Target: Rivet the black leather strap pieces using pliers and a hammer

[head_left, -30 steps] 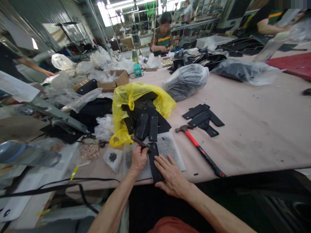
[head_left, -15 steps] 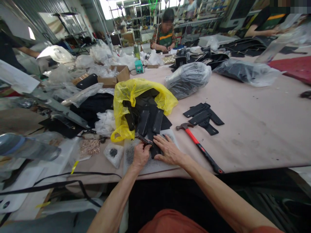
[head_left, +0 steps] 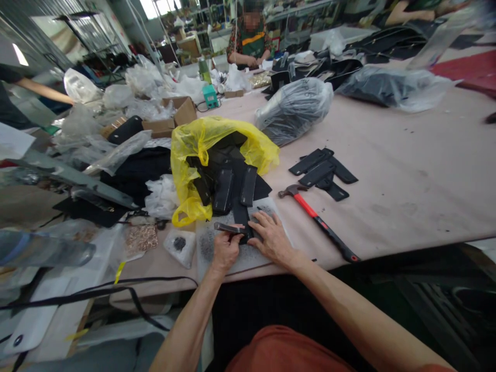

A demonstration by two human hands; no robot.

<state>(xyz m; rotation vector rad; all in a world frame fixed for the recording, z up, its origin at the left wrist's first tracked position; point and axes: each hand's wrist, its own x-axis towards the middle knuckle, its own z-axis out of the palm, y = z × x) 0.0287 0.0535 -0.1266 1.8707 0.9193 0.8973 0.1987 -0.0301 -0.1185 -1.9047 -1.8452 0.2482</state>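
- Strip (head_left: 242, 214): black, flat, narrow, matt; lies on the board between the hands, running away from them toward the yellow bag.
- Left hand (head_left: 226, 250): thumb and fingers clamped on the metal tool (head_left: 228, 228), which sits across the strip's near part.
- Right hand (head_left: 271, 238): fingers apart, palm down, thumb by the strip's near end, rest over the board (head_left: 211, 253).
- Board: whitish, speckled dark, under both hands.
- Yellow bag (head_left: 222, 126): just beyond the left hand, mouth open, black pieces inside and spilling toward the hands.
- Hammer (head_left: 318, 222): right of the right hand, red and black handle, head pointing away, handle end toward the near edge.
- Stacked strips (head_left: 325, 173): black, overlapping crosswise, beyond the hammer head, farther out than the right hand.
- Small bag (head_left: 180, 245): left of the left hand, beside the board, dark bits inside.
- Copper-colored bits (head_left: 142, 238): farther left of the left hand, in clear plastic.
- Hidden: tool's working end and strip's near end partly behind fingers; contact point too small to tell. Strip's far end runs in among black pieces, limit unclear. Whether right fingertips press the strip: cannot tell.
- Edges: surface (head_left: 406, 196) ends just on the near side of the hands, close to the board's near side.
- Room: right hand has a gap before the hammer; surface stretches on past it. Left hand tighter, small bag beside, yellow bag beyond.
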